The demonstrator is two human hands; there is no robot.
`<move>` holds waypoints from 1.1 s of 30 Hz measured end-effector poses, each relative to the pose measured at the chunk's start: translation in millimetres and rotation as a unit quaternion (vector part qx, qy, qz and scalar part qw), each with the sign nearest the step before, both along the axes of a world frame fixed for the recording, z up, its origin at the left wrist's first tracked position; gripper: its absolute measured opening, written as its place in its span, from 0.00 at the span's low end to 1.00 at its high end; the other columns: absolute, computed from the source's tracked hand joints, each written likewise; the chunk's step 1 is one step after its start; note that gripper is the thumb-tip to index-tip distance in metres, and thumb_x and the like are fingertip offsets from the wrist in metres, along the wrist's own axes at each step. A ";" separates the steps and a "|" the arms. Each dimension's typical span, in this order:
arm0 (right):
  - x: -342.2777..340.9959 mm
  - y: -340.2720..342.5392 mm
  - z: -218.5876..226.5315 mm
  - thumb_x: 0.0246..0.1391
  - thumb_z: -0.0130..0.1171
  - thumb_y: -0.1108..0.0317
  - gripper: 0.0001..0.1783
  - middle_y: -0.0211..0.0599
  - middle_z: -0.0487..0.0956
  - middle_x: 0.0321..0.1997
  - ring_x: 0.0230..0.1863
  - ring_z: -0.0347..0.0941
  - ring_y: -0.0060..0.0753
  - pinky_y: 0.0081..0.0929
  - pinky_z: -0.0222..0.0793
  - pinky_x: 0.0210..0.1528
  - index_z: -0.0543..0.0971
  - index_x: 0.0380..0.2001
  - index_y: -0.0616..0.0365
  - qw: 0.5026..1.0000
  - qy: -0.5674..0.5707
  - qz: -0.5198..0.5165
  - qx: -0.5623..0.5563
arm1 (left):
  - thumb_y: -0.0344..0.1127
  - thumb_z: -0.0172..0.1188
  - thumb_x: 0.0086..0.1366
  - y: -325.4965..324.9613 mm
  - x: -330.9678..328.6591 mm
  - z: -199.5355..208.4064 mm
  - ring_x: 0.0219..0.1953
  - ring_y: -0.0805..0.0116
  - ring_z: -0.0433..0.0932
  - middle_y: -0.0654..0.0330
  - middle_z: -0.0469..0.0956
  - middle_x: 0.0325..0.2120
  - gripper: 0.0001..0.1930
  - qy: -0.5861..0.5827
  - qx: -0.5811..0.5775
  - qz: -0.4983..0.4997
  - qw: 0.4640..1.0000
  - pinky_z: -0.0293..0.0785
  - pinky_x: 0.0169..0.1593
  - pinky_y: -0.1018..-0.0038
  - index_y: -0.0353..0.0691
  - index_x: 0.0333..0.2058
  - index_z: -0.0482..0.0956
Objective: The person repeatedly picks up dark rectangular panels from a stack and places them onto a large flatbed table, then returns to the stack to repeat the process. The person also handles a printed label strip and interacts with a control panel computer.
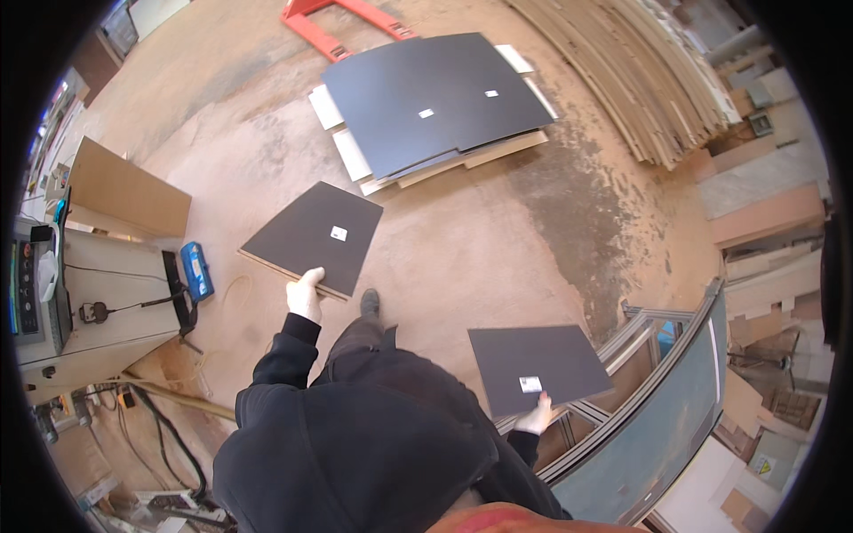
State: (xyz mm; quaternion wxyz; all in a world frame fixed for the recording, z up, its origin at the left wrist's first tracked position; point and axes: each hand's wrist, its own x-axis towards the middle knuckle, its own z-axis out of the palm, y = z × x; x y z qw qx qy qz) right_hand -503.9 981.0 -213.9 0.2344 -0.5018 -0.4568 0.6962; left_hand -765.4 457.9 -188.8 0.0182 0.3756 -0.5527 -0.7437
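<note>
My left hand point(305, 296), in a pale glove, grips the near edge of a dark grey panel point(306, 222), thumb on top. That panel has a white label and a light brown edge, and is held out in front of me at the left. At my right side, my right hand point(537, 415) is closed on the near edge of a second dark panel point(533, 360), also with a white label, its fingers hidden underneath. Ahead on the floor lies a stack of larger dark panels point(426, 93) on pale boards point(355, 160).
An orange pallet jack point(311, 31) stands beyond the stack. Long boards point(622, 80) are piled at the far right. Close on my right is a metal-framed conveyor point(657, 391). To my left are a machine cabinet point(111, 293), a blue box point(196, 270) and cables point(169, 435).
</note>
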 end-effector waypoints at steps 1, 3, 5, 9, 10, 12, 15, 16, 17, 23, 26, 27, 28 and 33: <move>-34.4 -6.0 -7.1 0.56 0.65 0.62 0.17 0.36 0.78 0.45 0.45 0.74 0.35 0.40 0.72 0.52 0.79 0.41 0.64 0.999 -0.041 0.005 0.001 | 0.28 0.64 0.60 -16.8 -10.9 -0.7 0.39 0.58 0.84 0.52 0.83 0.38 0.13 0.014 0.006 0.021 1.000 0.83 0.44 0.62 0.26 0.42 0.80; -94.3 -28.2 -18.6 0.59 0.63 0.60 0.12 0.31 0.77 0.40 0.42 0.74 0.32 0.38 0.72 0.48 0.77 0.33 0.58 0.998 -0.038 0.044 0.008 | 0.29 0.65 0.59 -43.6 -39.9 1.7 0.35 0.60 0.84 0.53 0.83 0.35 0.12 0.024 -0.008 0.058 0.998 0.82 0.40 0.65 0.27 0.39 0.81; -152.0 -46.9 -24.8 0.59 0.64 0.63 0.10 0.30 0.76 0.37 0.40 0.74 0.31 0.36 0.73 0.45 0.77 0.32 0.57 0.998 -0.010 0.042 -0.047 | 0.29 0.67 0.57 -62.0 -72.6 5.6 0.32 0.62 0.83 0.54 0.84 0.32 0.11 -0.006 -0.012 0.080 0.997 0.81 0.38 0.67 0.26 0.36 0.83; -258.2 -72.7 -33.3 0.59 0.69 0.60 0.16 0.26 0.74 0.31 0.33 0.72 0.27 0.34 0.72 0.39 0.73 0.25 0.52 0.990 -0.006 0.122 -0.070 | 0.29 0.65 0.60 -92.9 -147.5 4.5 0.41 0.60 0.83 0.53 0.82 0.39 0.13 0.020 0.051 0.085 0.995 0.81 0.46 0.62 0.27 0.42 0.81; -288.4 -75.9 -38.7 0.59 0.69 0.60 0.16 0.25 0.73 0.31 0.32 0.72 0.27 0.33 0.72 0.38 0.73 0.25 0.52 0.986 0.007 0.142 -0.084 | 0.29 0.64 0.60 -98.7 -168.1 1.2 0.44 0.60 0.82 0.54 0.82 0.41 0.14 0.027 0.073 0.088 0.993 0.80 0.49 0.62 0.28 0.43 0.80; -354.7 -80.3 -56.8 0.60 0.68 0.62 0.15 0.25 0.72 0.30 0.33 0.72 0.26 0.32 0.72 0.38 0.73 0.25 0.52 0.980 0.003 0.187 -0.074 | 0.29 0.62 0.61 -105.3 -208.6 -6.9 0.48 0.59 0.81 0.54 0.82 0.43 0.14 0.046 0.119 0.093 0.987 0.78 0.55 0.61 0.29 0.45 0.79; -481.5 -98.3 -105.6 0.58 0.67 0.64 0.12 0.27 0.74 0.29 0.30 0.70 0.25 0.28 0.66 0.32 0.75 0.28 0.57 0.971 0.002 0.239 -0.004 | 0.29 0.60 0.62 -115.9 -281.4 -6.9 0.52 0.58 0.78 0.56 0.81 0.47 0.16 0.072 0.183 0.104 0.975 0.72 0.61 0.61 0.32 0.48 0.77; -518.9 -113.1 -121.7 0.56 0.68 0.63 0.12 0.29 0.76 0.31 0.31 0.71 0.25 0.29 0.66 0.32 0.77 0.30 0.59 0.961 0.058 0.268 0.023 | 0.29 0.58 0.63 -114.8 -302.7 -1.1 0.52 0.57 0.78 0.55 0.80 0.48 0.16 0.106 0.163 0.094 0.976 0.71 0.62 0.60 0.32 0.50 0.76; -558.3 -120.3 -135.3 0.55 0.68 0.64 0.12 0.32 0.78 0.34 0.34 0.73 0.26 0.31 0.67 0.32 0.78 0.34 0.61 0.939 -0.011 0.336 -0.068 | 0.30 0.58 0.64 -120.7 -328.1 8.6 0.52 0.57 0.78 0.54 0.80 0.48 0.17 0.087 0.136 0.117 0.980 0.72 0.62 0.60 0.32 0.50 0.76; -755.7 -225.6 -210.9 0.53 0.66 0.71 0.17 0.37 0.80 0.43 0.42 0.77 0.39 0.46 0.74 0.40 0.77 0.46 0.64 0.858 -0.005 0.430 -0.281 | 0.34 0.59 0.65 -149.9 -407.8 80.3 0.51 0.59 0.79 0.55 0.80 0.49 0.18 0.064 0.108 0.097 0.987 0.75 0.57 0.63 0.31 0.51 0.76; -832.5 -299.5 -250.9 0.55 0.63 0.75 0.19 0.40 0.79 0.48 0.48 0.78 0.45 0.51 0.76 0.50 0.74 0.51 0.64 0.837 -0.010 0.408 -0.364 | 0.36 0.58 0.66 -170.5 -450.5 87.8 0.51 0.57 0.79 0.54 0.80 0.48 0.17 0.077 0.101 0.055 0.990 0.76 0.57 0.61 0.31 0.50 0.76; -855.1 -326.2 -265.0 0.56 0.63 0.74 0.18 0.41 0.79 0.48 0.48 0.78 0.44 0.51 0.76 0.49 0.75 0.51 0.64 0.838 0.018 0.405 -0.366 | 0.37 0.58 0.65 -178.9 -467.0 84.6 0.51 0.57 0.78 0.54 0.79 0.48 0.17 0.075 0.084 0.061 0.992 0.76 0.56 0.60 0.32 0.49 0.76; -876.5 -352.1 -280.0 0.57 0.62 0.73 0.18 0.41 0.79 0.47 0.48 0.78 0.44 0.51 0.76 0.48 0.75 0.50 0.64 0.826 0.079 0.393 -0.397 | 0.38 0.58 0.65 -191.6 -489.4 79.2 0.51 0.57 0.78 0.54 0.79 0.49 0.17 0.061 0.079 0.052 0.994 0.76 0.56 0.61 0.32 0.48 0.76; -985.0 -459.2 -353.2 0.60 0.63 0.69 0.18 0.37 0.80 0.43 0.44 0.79 0.41 0.47 0.76 0.45 0.74 0.52 0.61 0.859 0.052 0.351 -0.368 | 0.39 0.62 0.63 -248.8 -582.6 52.8 0.51 0.51 0.80 0.50 0.79 0.51 0.25 0.022 0.073 0.010 0.997 0.77 0.56 0.55 0.30 0.55 0.73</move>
